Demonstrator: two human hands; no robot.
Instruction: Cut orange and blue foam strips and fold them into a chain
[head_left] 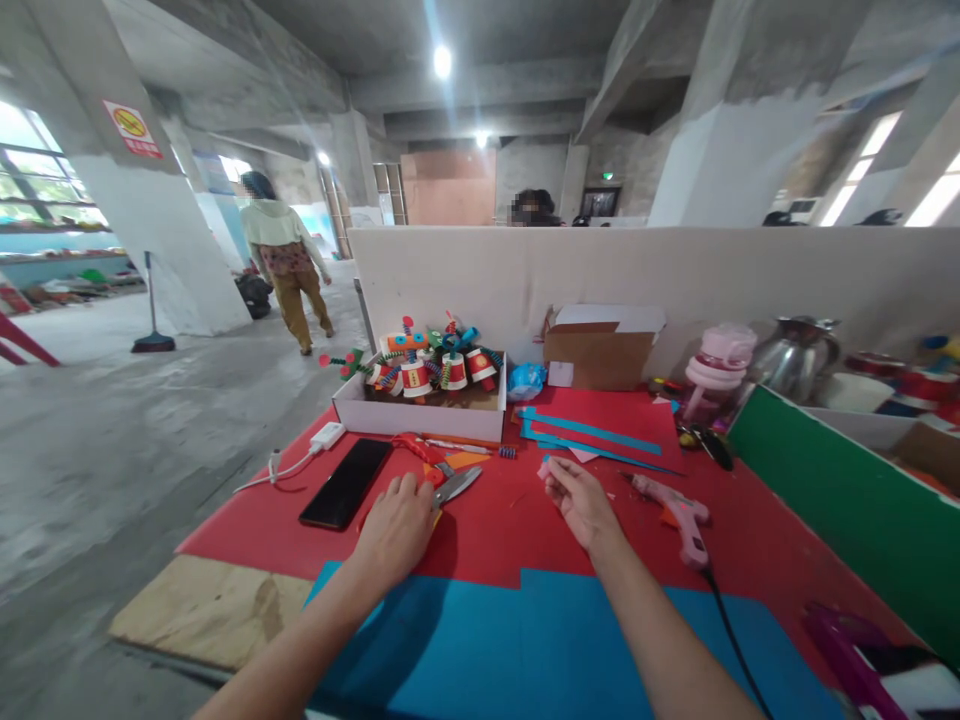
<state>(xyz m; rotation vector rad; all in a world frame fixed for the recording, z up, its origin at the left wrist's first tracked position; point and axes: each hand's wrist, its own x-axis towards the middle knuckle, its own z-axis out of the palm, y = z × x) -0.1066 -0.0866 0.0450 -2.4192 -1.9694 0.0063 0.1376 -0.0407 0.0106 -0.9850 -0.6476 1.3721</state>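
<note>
My left hand (397,525) is low over the red mat, its fingers curled down over the handle end of a pair of scissors (459,486). The blades point to the right; most of the handles are hidden under the hand. My right hand (579,498) pinches a small pink piece of paper (545,467) with a bit of blue at its tip. Behind that hand lie long blue paper strips (600,432). To its right a pink glue gun (679,515) rests on its side, its cord running toward me.
A white box (420,425) of paper-cup figures (415,378) stands at the back left, near a black phone (347,485). Blue sheets (480,640) cover the front. A green panel (847,520), pink bottle (720,370) and metal jug (796,358) are right. A person (285,255) walks beyond.
</note>
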